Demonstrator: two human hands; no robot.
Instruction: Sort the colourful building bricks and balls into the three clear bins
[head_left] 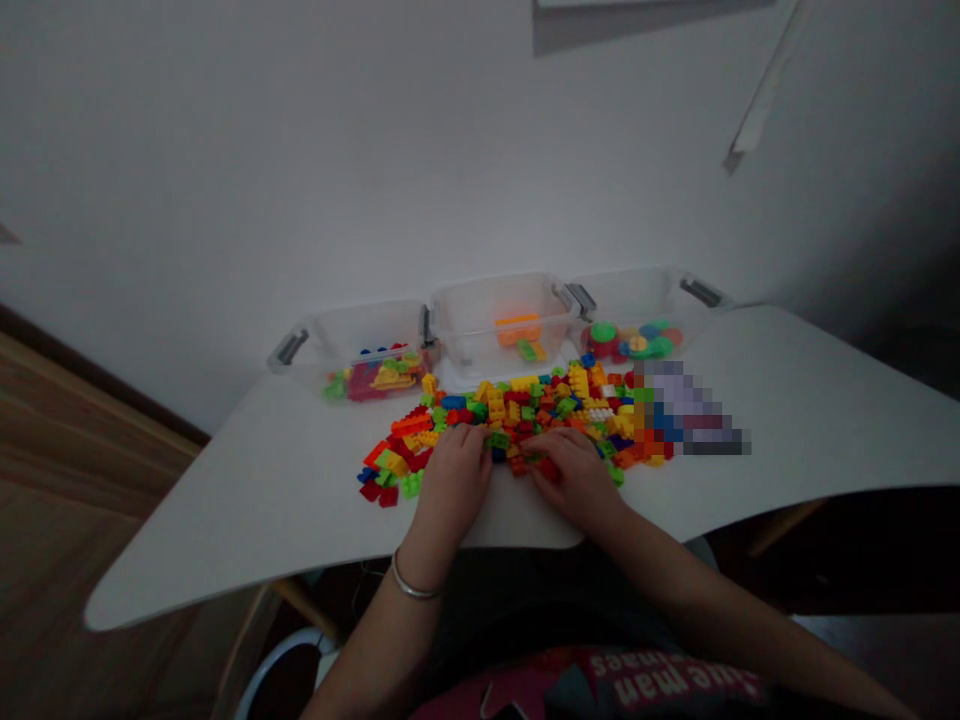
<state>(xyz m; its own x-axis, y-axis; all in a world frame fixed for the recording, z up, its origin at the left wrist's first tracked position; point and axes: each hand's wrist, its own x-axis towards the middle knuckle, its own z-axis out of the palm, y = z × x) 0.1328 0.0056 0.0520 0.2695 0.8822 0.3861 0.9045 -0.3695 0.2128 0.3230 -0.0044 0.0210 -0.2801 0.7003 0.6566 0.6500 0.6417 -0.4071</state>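
Observation:
A heap of colourful plastic building bricks [517, 397] spreads over the white table in front of me. At its near edge, my left hand [456, 468] has its fingers bent together, with a green brick [498, 440] at the fingertips. My right hand [576, 474] curls over the heap's front, a red brick [551, 468] between its thumb and fingers. Just left of those fingers lies an orange-red brick [519, 466]. The fingers partly cover both held bricks.
Three clear plastic bins stand along the wall: a left bin [367, 322] and a right bin [637, 290] with assorted pieces, and a middle bin [469, 305] with an orange and a green-yellow piece. A blurred-out item [690, 408] lies right of the heap on the white table [810, 400].

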